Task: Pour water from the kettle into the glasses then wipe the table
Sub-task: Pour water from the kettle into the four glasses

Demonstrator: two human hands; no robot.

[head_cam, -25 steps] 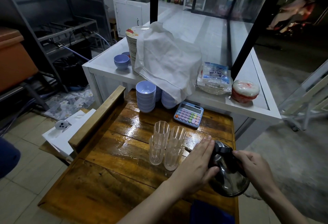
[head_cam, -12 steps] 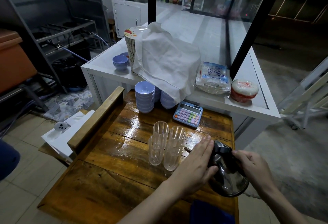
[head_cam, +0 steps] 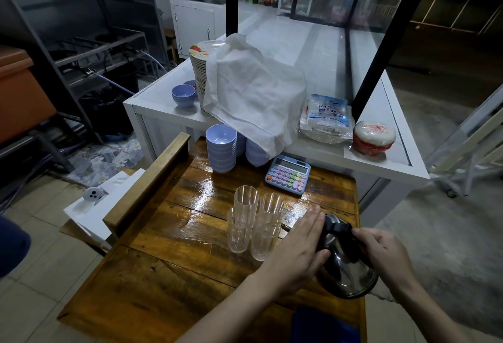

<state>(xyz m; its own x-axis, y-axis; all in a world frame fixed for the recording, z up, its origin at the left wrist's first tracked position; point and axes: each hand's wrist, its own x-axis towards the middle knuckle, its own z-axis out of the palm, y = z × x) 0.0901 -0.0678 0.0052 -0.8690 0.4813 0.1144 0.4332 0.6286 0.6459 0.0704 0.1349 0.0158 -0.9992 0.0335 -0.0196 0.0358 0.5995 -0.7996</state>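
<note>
A shiny steel kettle (head_cam: 351, 274) with a black handle is tilted towards several clear glasses (head_cam: 254, 220) clustered on the wet wooden table (head_cam: 152, 274). My right hand (head_cam: 381, 253) grips the kettle's black handle from the right. My left hand (head_cam: 296, 250) lies flat with straight fingers against the kettle's lid and left side. The spout, near the front glasses, is mostly hidden by my left hand. A blue cloth (head_cam: 324, 326) lies at the table's near edge.
A pastel calculator (head_cam: 288, 174) and stacks of lilac bowls (head_cam: 221, 149) stand at the table's far end. Behind is a white counter (head_cam: 389, 163) with a plate stack under a white cloth (head_cam: 253, 97), packets and a black post. A wooden rail (head_cam: 147, 185) lines the table's left.
Almost nothing has changed. Both hands stay on the tilted kettle; the view has shifted only slightly.
</note>
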